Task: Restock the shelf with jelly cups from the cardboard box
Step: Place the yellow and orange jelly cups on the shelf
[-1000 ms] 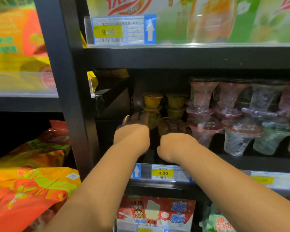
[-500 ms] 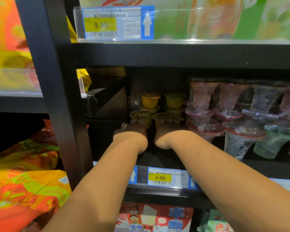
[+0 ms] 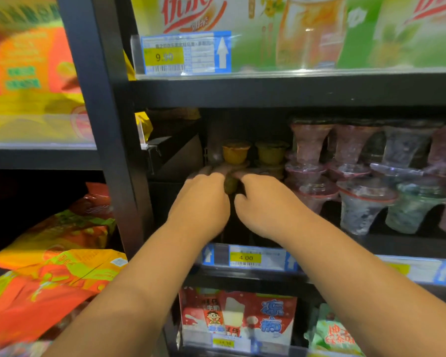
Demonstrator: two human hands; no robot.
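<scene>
At the centre of the frame, both hands reach into the middle shelf (image 3: 402,244), close together and almost touching. The left hand (image 3: 200,199) and the right hand (image 3: 265,202) show only their backs. Their fingers point away into the dark and are blurred, so I cannot tell whether they grip anything. A small greenish jelly cup (image 3: 231,185) shows in the gap between the two hands. Just above them, at the back of the shelf, an orange cup (image 3: 236,152) and a yellow-green cup (image 3: 271,152) sit side by side on top of other cups. Tall clear dessert cups (image 3: 366,204) fill the shelf to the right. A yellow 4.00 price tag (image 3: 245,257) sits on the shelf edge below the wrists. Orange snack bags (image 3: 49,279) lie at lower left.
</scene>
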